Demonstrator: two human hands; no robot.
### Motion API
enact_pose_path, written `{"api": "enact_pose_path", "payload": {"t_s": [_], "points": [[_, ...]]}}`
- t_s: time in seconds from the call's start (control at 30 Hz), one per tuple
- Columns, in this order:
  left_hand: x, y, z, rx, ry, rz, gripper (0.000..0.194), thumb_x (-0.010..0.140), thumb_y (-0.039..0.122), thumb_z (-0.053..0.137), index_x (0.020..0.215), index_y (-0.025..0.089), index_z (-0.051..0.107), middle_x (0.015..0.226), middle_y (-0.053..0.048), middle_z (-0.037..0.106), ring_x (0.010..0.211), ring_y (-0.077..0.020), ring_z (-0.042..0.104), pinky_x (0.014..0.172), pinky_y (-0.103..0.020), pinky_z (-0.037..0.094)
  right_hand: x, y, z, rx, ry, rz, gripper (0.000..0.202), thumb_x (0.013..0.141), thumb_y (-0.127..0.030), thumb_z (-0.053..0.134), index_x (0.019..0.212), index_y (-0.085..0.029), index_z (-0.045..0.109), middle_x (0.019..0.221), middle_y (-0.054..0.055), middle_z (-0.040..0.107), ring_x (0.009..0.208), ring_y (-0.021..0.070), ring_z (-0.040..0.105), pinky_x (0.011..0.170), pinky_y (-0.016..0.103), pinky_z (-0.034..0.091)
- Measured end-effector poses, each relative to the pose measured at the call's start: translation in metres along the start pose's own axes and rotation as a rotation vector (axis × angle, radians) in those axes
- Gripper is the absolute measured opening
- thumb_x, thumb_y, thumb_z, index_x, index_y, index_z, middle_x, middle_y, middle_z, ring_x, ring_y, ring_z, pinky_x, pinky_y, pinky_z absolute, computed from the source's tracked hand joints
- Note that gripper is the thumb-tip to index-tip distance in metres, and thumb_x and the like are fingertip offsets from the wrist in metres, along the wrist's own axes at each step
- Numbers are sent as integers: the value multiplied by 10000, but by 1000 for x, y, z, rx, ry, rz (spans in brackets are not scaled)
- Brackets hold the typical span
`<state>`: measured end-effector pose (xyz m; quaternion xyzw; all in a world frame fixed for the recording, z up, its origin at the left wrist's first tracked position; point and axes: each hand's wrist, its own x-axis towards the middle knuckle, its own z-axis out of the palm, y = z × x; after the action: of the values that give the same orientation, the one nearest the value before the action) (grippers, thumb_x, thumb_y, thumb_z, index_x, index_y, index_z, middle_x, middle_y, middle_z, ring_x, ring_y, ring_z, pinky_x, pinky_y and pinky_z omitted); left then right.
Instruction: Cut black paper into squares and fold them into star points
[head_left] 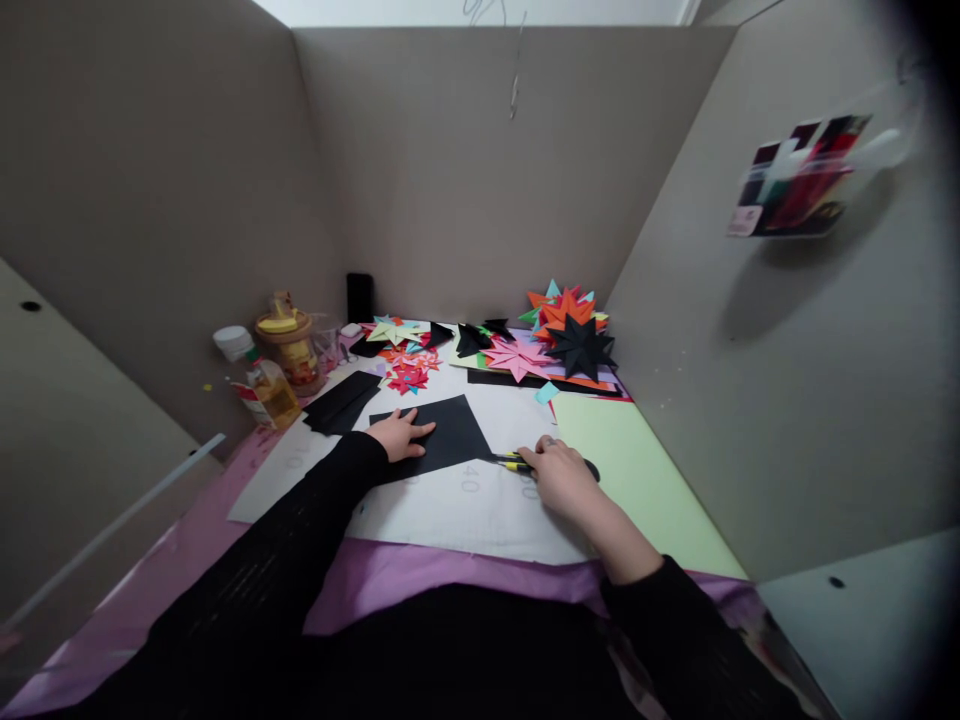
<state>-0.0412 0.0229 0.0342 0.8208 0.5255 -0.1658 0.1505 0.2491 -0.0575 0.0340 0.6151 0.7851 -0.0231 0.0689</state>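
A sheet of black paper [454,430] lies flat on a white sheet. My left hand [401,437] rests on its left part with the fingers spread. My right hand [559,475] is closed around a black-and-yellow utility knife [514,462], whose front end points left at the paper's lower right corner. Whether the blade touches the paper is too small to tell. To the left of my left hand lie more pieces of black paper [341,402].
Folded paper stars [581,345] in several colours are piled at the back right, and small red stars [409,375] lie at the back middle. Light green paper [637,470] covers the right side. A bottle [266,390] and a brown-and-yellow jar [292,350] stand at left. Grey partitions [487,180] enclose the desk.
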Motion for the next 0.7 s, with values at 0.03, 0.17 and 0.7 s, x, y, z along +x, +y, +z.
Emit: {"api": "enact_pose_path", "payload": {"t_s": [0.03, 0.17, 0.7], "points": [[0, 0, 0, -1, 0, -2, 628, 861, 453, 504, 1435, 348, 272, 1544, -104, 143, 1370, -424, 162, 1056, -489, 249, 1, -2, 0, -2, 1, -1, 346, 868, -170, 421, 1173, -250, 565, 1073, 125, 522, 950, 248, 513, 728, 316, 308], [1, -1, 0, -8, -3, -4, 635, 855, 462, 507, 1434, 355, 269, 1544, -104, 144, 1368, -427, 164, 1050, -487, 259, -1, -4, 0, -10, -10, -6, 349, 863, -167, 428, 1170, -263, 564, 1073, 121, 522, 943, 248, 515, 711, 314, 307], [-1, 0, -2, -27, 2, -3, 655, 837, 463, 528, 1432, 352, 278, 1543, -93, 157, 1371, -411, 173, 1055, -492, 258, -3, -11, -6, -28, -38, -29, 344, 853, -164, 458, 1163, -263, 570, 1067, 117, 532, 956, 245, 512, 712, 304, 309]]}}
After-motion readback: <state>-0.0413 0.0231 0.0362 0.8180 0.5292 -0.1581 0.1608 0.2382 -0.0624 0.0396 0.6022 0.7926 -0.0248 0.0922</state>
